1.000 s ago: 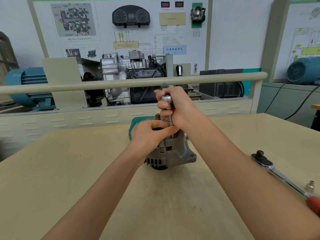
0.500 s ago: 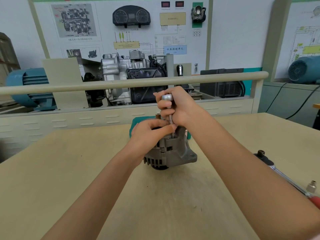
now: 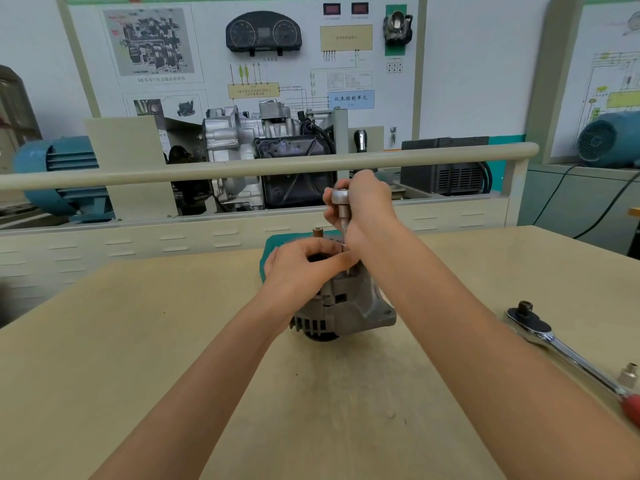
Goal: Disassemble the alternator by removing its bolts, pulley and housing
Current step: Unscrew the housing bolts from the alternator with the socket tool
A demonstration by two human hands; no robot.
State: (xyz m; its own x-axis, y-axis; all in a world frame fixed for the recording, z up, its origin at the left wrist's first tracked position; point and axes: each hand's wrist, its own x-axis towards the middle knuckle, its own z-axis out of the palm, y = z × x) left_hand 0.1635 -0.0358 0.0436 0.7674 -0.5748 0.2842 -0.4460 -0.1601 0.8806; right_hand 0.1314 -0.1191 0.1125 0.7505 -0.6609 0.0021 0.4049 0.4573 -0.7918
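A grey cast alternator (image 3: pixel 349 311) stands on the wooden table (image 3: pixel 138 358), pulley end down. My left hand (image 3: pixel 304 268) grips its top, covering most of the upper housing. Above it my right hand (image 3: pixel 367 213) holds a silver socket extension bar (image 3: pixel 341 206) upright, its lower end going down behind my left fingers onto the alternator's top. A brown terminal stud (image 3: pixel 317 232) sticks up just left of the bar.
A chrome ratchet wrench (image 3: pixel 561 351) with a red handle lies at the right of the table, a loose socket (image 3: pixel 627 375) beside it. A green tray (image 3: pixel 273 247) sits behind the alternator. A rail (image 3: pixel 242 168) and engine display stand beyond the table's far edge.
My right hand with the extension bar has shifted slightly on the bar; the left hand stays on the alternator's top. The alternator has not moved.
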